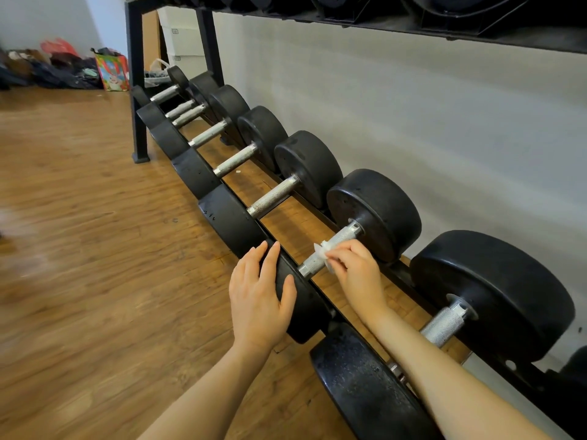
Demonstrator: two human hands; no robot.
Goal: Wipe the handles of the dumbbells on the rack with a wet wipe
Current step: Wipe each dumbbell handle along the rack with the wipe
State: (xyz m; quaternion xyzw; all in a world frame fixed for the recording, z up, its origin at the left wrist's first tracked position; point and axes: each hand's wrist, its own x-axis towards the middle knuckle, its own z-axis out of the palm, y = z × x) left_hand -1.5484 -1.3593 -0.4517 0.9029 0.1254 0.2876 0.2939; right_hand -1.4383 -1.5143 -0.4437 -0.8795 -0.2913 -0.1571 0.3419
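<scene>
Several black dumbbells with knurled silver handles lie in a row on the low black rack (403, 279). My right hand (357, 274) presses a white wet wipe (322, 250) around the handle (341, 238) of the second-nearest dumbbell. My left hand (257, 298) lies flat, fingers spread, on that dumbbell's near black weight head (300, 301). The nearest dumbbell's handle (444, 325) shows just right of my right forearm. Further handles, such as the handle (274, 196) of the neighbouring dumbbell, run off to the upper left.
An upper rack shelf (413, 23) with more black weights hangs overhead. A white wall (444, 122) runs close behind the rack. The wooden floor (79, 249) spreads to the left, with bags and clothes (63, 68) piled at the far wall.
</scene>
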